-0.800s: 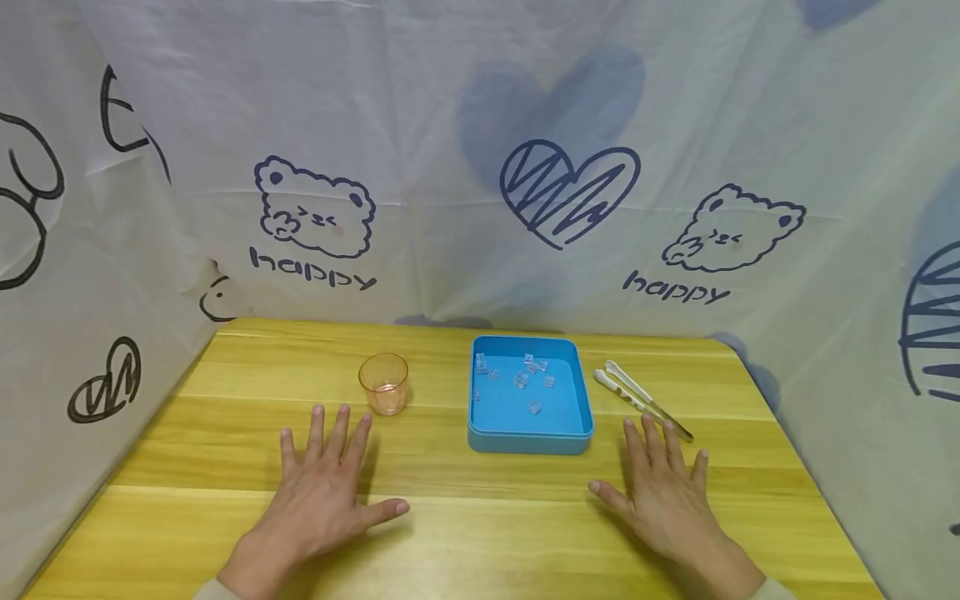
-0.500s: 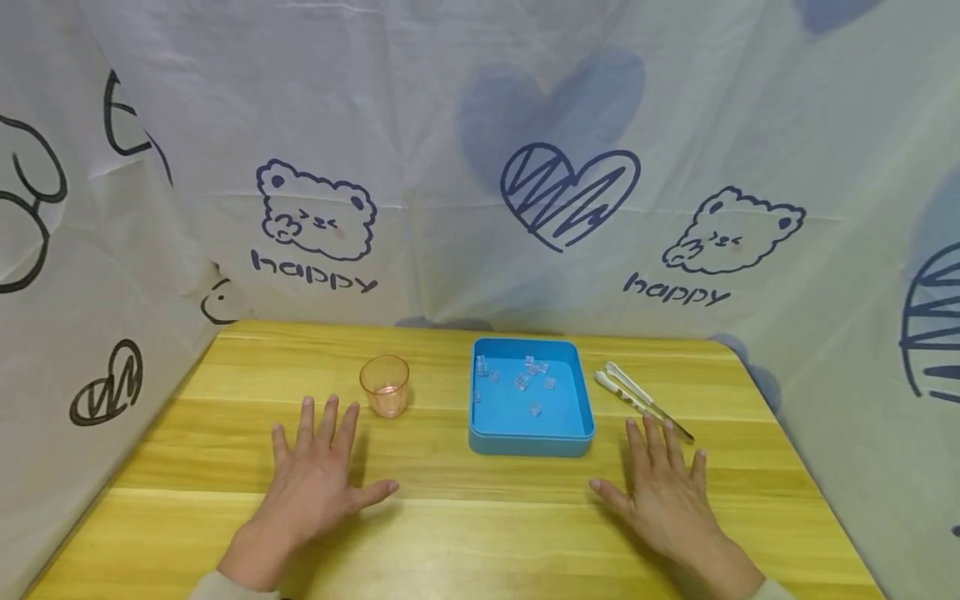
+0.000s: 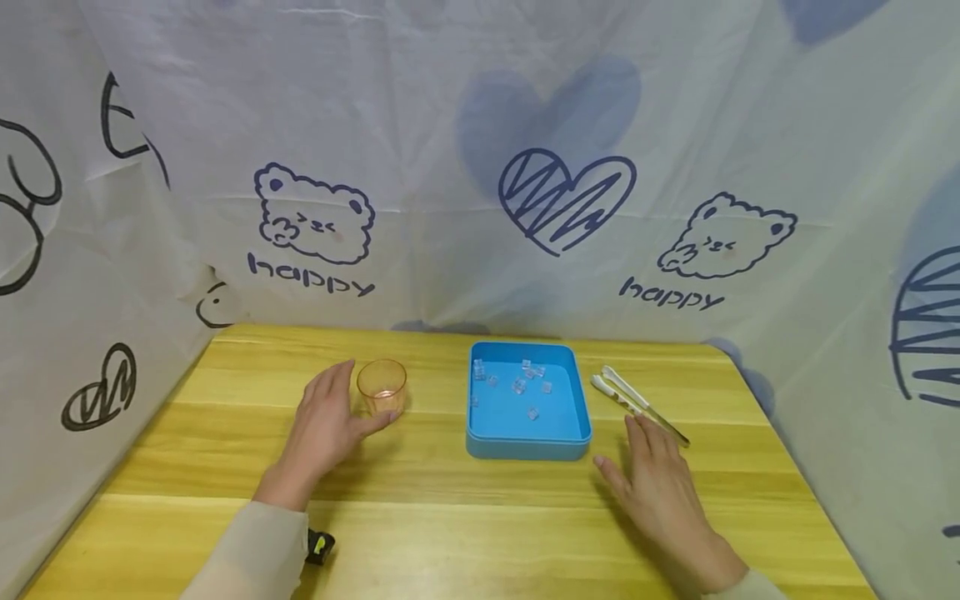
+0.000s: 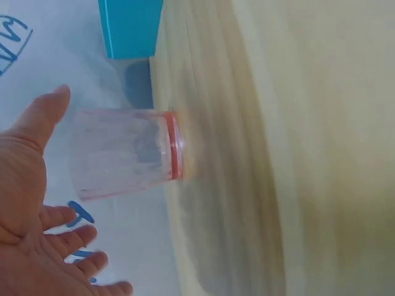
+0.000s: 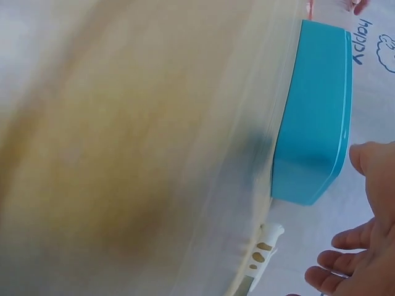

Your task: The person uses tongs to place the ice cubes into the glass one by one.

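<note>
My left hand [image 3: 318,433] is beside a clear orange-tinted cup [image 3: 383,388], its thumb in front of the cup and its fingers along the left side. In the left wrist view a gap shows between the spread hand [image 4: 37,203] and the upright cup [image 4: 126,151]. My right hand [image 3: 666,492] hovers over the table with relaxed fingers, holding nothing. Just beyond its fingertips lie tongs [image 3: 624,393] with white ends and metal arms; whether the fingertips touch them I cannot tell. Several small clear cubes [image 3: 519,386] lie scattered in a blue square box [image 3: 528,450].
The wood-patterned table [image 3: 465,533] carries the box in its middle, between cup and tongs. A white cloth [image 3: 442,250] with printed bears and hearts hangs behind and at both sides. A black strap piece [image 3: 320,547] shows under the left wrist.
My left hand has moved forward and right to the cup, turning onto its side from a palm-down spread. The right hand's fingers have drawn closer together. Cup, box and tongs stay in place.
</note>
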Available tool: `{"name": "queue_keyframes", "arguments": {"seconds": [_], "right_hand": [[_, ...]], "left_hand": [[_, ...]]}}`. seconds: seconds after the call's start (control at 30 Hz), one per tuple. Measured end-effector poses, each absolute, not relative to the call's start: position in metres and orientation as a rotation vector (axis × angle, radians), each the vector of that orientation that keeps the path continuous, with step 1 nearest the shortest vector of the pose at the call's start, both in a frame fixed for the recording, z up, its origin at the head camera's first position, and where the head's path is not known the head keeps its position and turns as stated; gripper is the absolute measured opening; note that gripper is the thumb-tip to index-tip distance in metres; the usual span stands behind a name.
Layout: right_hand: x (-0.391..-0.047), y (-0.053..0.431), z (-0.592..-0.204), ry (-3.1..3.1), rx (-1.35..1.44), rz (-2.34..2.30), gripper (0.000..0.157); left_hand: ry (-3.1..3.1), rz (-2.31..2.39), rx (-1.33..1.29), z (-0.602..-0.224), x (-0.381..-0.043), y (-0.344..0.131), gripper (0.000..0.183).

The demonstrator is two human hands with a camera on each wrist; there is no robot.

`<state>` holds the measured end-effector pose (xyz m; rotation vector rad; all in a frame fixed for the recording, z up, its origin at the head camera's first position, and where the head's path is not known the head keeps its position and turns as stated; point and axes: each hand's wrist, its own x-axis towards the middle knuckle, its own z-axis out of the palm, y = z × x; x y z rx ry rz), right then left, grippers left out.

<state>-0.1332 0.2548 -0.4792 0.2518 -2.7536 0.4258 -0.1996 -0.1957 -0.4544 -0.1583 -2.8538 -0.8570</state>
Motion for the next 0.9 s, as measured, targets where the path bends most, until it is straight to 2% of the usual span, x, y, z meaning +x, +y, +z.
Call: {"name": "queue_keyframes", "arguments": {"seconds": [0.4,0.9], "right_hand": [[-0.141,0.257,-0.482,-2.729,0.202,0.508,0.066],[-0.147,0.26,-0.482,-2.761,0.164,0.527,0.066]], "left_hand": [[-2.949,-0.912,-0.174,-0.461,-0.233,-0.199,0.104],[-2.948,-0.915,-0.225,-0.467,-0.237,-0.202,0.09]]}}
